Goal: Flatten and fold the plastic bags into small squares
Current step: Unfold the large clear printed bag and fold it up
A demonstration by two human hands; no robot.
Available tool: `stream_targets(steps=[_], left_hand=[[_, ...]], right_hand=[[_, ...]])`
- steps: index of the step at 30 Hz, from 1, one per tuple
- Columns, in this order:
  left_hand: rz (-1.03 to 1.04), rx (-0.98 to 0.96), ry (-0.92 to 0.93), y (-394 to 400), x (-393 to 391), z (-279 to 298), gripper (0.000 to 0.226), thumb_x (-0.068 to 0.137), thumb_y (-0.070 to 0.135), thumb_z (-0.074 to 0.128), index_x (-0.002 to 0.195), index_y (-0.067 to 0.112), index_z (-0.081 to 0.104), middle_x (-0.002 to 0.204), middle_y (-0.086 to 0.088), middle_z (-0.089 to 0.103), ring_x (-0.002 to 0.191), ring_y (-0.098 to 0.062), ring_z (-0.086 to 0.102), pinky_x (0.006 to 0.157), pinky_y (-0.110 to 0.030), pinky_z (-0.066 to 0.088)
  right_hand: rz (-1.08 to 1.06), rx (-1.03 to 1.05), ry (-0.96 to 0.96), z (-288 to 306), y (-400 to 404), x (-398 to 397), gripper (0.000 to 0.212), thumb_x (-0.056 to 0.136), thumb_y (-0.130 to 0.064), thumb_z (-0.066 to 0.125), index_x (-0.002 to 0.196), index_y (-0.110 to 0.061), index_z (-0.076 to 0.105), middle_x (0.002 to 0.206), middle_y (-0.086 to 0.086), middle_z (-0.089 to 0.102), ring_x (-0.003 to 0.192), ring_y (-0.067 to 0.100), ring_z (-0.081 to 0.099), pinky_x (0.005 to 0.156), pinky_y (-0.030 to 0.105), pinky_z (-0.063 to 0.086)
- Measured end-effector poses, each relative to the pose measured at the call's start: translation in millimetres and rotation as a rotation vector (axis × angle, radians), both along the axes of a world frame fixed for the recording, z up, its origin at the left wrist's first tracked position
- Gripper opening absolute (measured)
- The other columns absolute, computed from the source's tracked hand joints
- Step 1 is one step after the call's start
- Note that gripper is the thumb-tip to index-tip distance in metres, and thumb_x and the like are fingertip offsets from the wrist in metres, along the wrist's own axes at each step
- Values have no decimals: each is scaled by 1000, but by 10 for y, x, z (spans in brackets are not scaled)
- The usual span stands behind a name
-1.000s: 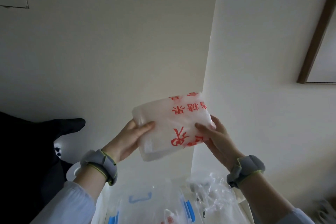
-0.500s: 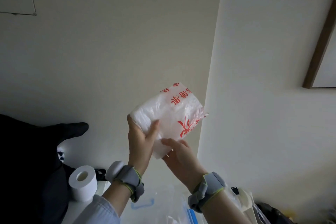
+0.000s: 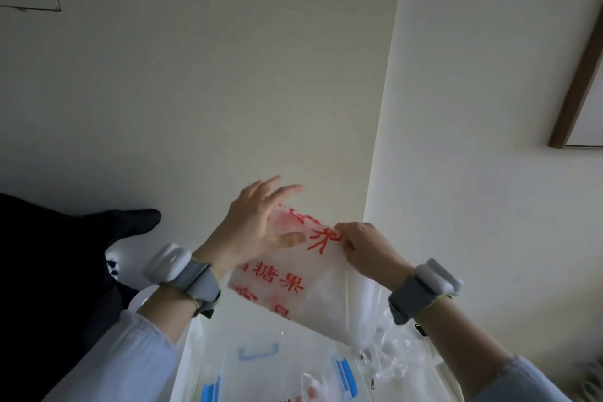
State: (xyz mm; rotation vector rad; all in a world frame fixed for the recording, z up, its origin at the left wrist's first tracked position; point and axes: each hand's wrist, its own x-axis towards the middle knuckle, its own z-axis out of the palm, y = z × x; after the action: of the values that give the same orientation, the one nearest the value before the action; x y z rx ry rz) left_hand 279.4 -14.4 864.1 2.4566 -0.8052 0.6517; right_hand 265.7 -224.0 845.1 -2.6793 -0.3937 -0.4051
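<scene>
Your right hand [image 3: 365,250] pinched the top edge of the white plastic bag [image 3: 303,284] with red print; it hung in the air between your hands, above the clear box with blue clips [image 3: 277,369]; your left hand [image 3: 257,225] had let go its grip of half a second before, fingers spread flat against the film; the bag had opened longer, so I judge you were smoothing it before another fold.

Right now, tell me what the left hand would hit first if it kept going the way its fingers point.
The left hand has straight fingers pointing up and to the right, past the top edge of the printed plastic bag. Beyond the fingertips only the pale wall shows, so probably that, though depth is unclear.
</scene>
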Motion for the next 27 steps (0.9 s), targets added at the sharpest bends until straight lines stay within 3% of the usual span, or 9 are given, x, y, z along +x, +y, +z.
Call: stream_targets(steps=[3,6,9,11,13,19,21,23,27], left_hand=[[-117,-122,417,35,2,-18,46,65,62,62,103,39,60,112,20,62,100,2,58,89,-26,44],[-173,-348,524,106,17,-99,37,61,61,72,82,31,70,88,10,72,79,-4,67,75,-26,50],[-113,-472,491,136,21,-97,33,60,49,75,78,22,70,86,6,75,83,-7,69,84,-30,50],[-96,-516,468,146,15,-67,27,61,40,75,76,19,68,88,5,75,85,-8,69,87,-33,50],[-51,-508,412,138,21,-56,19,65,33,77,73,20,66,86,5,75,83,-9,69,84,-34,51],[13,-526,268,115,61,-94,17,76,28,72,76,12,65,75,3,72,68,-16,65,62,-27,49],[22,-538,193,109,69,-118,29,76,37,67,73,9,65,67,-3,69,60,-14,59,54,-17,41],[63,-496,61,100,43,-150,42,74,47,60,67,6,62,59,-4,64,51,-8,51,48,-14,35],[112,-356,-214,83,-14,-180,40,79,46,55,65,9,55,60,5,60,48,-3,49,46,-8,33]], right_hand=[[89,118,-19,-4,-6,-12,35,81,6,36,85,-9,67,73,-2,57,67,16,49,56,13,37],[68,328,-10,-13,-97,15,31,84,3,46,91,-13,71,80,-4,64,74,11,58,64,8,41],[104,763,237,-83,-248,23,13,87,-14,59,96,-12,69,97,4,68,93,18,61,78,23,47],[161,1024,432,-137,-306,-1,27,85,-26,61,106,-11,65,108,10,66,102,23,61,81,33,52],[205,1156,470,-181,-296,-19,31,83,-22,62,110,-8,63,110,14,65,101,26,62,81,36,54],[179,1355,265,-216,-149,23,19,82,1,61,100,0,65,93,14,64,84,23,62,75,28,53],[116,1334,180,-228,-111,16,7,83,-5,63,85,2,66,81,12,61,79,24,57,72,31,48],[39,1304,125,-245,-65,29,22,84,-14,65,72,3,58,69,12,48,71,25,45,65,35,39],[-78,1242,137,-176,4,77,24,86,-24,62,76,-4,55,74,12,37,70,25,35,64,34,29]])
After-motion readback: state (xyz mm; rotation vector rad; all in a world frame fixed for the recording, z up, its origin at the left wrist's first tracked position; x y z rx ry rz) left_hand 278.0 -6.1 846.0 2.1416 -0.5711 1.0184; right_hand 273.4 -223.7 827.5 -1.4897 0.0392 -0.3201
